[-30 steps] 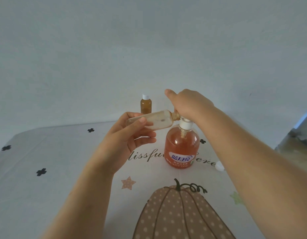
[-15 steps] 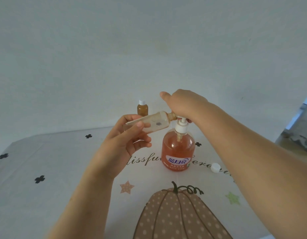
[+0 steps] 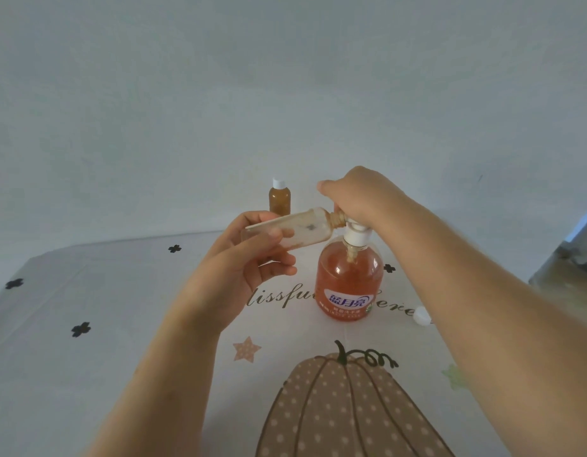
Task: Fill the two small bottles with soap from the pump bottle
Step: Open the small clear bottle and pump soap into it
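- brown soap fills the far small bottle [image 3: 279, 201], capped, standing on the worktop [image 3: 87, 374].
- left hand [image 3: 249, 258] grips the see-through bottle [image 3: 293, 233], nearly empty, mouth at the spout.
- right hand [image 3: 358, 196] presses down on the pump bottle [image 3: 348, 278].

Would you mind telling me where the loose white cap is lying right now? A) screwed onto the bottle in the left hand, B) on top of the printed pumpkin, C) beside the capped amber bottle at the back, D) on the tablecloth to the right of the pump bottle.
D: the loose white cap lies on the tablecloth just right of the pump bottle, partly hidden by the right forearm.
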Demonstrator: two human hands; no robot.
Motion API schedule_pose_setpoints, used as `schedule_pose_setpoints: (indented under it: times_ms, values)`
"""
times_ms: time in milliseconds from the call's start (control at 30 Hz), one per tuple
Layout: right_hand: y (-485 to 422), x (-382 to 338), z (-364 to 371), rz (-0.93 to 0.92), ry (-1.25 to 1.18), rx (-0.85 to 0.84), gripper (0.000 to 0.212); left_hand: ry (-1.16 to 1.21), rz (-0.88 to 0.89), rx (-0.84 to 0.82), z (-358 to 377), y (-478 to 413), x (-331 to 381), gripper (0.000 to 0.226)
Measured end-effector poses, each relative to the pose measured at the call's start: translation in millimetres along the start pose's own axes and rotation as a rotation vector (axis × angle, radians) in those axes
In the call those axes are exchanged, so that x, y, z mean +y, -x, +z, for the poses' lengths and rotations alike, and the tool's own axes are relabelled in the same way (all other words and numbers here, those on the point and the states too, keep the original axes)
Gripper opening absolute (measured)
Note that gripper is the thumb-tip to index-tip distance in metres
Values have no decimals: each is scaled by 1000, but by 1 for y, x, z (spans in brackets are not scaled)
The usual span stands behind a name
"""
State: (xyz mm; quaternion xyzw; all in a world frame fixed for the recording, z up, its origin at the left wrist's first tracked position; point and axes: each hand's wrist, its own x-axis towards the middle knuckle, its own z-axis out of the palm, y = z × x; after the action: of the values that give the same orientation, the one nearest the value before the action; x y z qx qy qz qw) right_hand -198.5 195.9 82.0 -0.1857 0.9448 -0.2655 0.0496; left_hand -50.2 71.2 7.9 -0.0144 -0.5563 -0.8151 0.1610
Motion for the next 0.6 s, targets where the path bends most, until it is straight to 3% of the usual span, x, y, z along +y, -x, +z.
schedule_pose_setpoints:
  times_ms: [267, 600]
  values:
    - [5, -4, -10, -43, -1, 58, 44, 17, 9, -14, 3, 2, 3, 22]
    - [11, -12, -30, -93, -68, -38, 45, 24, 32, -8, 3, 4, 8, 22]
